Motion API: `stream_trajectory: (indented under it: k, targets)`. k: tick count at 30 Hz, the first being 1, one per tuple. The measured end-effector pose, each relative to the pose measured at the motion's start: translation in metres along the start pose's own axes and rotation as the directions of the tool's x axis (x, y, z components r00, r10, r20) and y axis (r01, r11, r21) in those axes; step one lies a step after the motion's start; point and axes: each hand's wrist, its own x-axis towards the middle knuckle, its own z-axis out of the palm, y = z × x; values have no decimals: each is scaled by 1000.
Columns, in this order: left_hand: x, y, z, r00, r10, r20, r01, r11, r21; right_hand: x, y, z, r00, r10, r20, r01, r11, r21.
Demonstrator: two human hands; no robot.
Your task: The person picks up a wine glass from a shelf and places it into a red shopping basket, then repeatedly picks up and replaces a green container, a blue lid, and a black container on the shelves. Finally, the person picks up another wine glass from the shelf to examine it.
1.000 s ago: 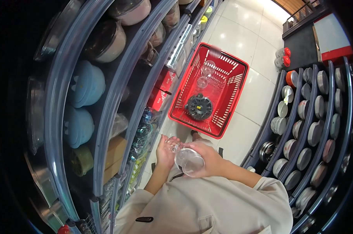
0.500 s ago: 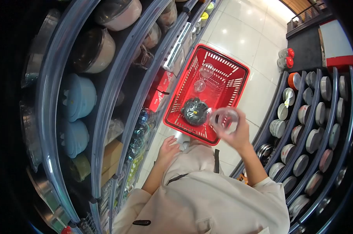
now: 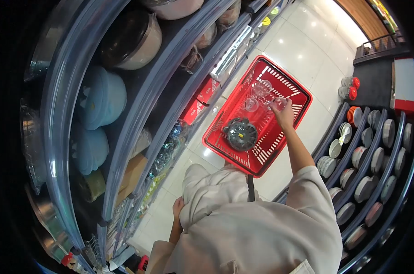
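My right hand (image 3: 283, 114) reaches down into a red shopping basket (image 3: 255, 171), its fingers closed round a clear drinking glass (image 3: 280, 103). Two other clear glass pieces, a larger one (image 3: 262, 87) and a smaller one (image 3: 251, 104), rest in the basket just left of that hand. Nearer to me in the basket lies a dark, see-through lobed item (image 3: 241, 134) with a small yellow label. My left hand (image 3: 177, 208) hangs low beside my thigh, fingers curled in and partly hidden against the trousers.
Close on the left, a shelf rack holds light blue lidded pots (image 3: 103, 98), a dark-lidded pot (image 3: 133, 41) and red boxes (image 3: 202, 102). On the right, shelves carry stacked plates and bowls (image 3: 360, 156). Red-lidded jars (image 3: 348, 87) stand beyond. Pale floor tiles (image 3: 303, 43) surround the basket.
My right hand has moved forward and down into the basket with the glass. My left hand has dropped back beside my thigh and its fingers have curled. The view has shifted.
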Motion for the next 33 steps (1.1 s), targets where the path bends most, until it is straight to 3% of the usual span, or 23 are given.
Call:
stream_trajectory:
  k: [4,6,9,12,17,19,21,25,29,31,33]
  targets:
    - [0,-3,6,990,-111,-82,110,994,-21,20,18,28,996,-81,-37,80,996,-42]
    - [-7,19,2,989,-145,31,135,968,213,25,21,36,997,-24,-77,23,1000,-20]
    - [-11,17,3,988,-88,127,39,937,348,31,19,43,994,18,-104,-23,999,-49]
    - [-20,26,8,973,-209,94,174,942,286,35,18,44,991,39,-128,-47,997,-63]
    - [-24,-18,-1,951,-271,150,230,942,243,51,24,49,985,174,-22,-175,984,-46]
    - [-28,-17,3,946,-288,148,250,940,230,55,27,51,988,140,-66,-145,987,-67]
    - [-40,-12,3,995,-97,-27,101,968,231,55,27,53,989,100,-109,-111,988,-103]
    - [-47,-17,0,967,-197,-159,215,971,104,54,20,49,994,99,-41,-103,989,-109]
    - [-41,-36,-7,988,-117,-97,134,973,186,55,20,47,994,106,16,-104,990,-96]
    - [-39,-49,-10,987,-150,-57,153,987,52,54,23,46,994,105,20,-103,990,-98]
    - [-41,-63,-14,986,-148,-74,153,986,67,54,24,46,995,101,-1,-101,987,-123]
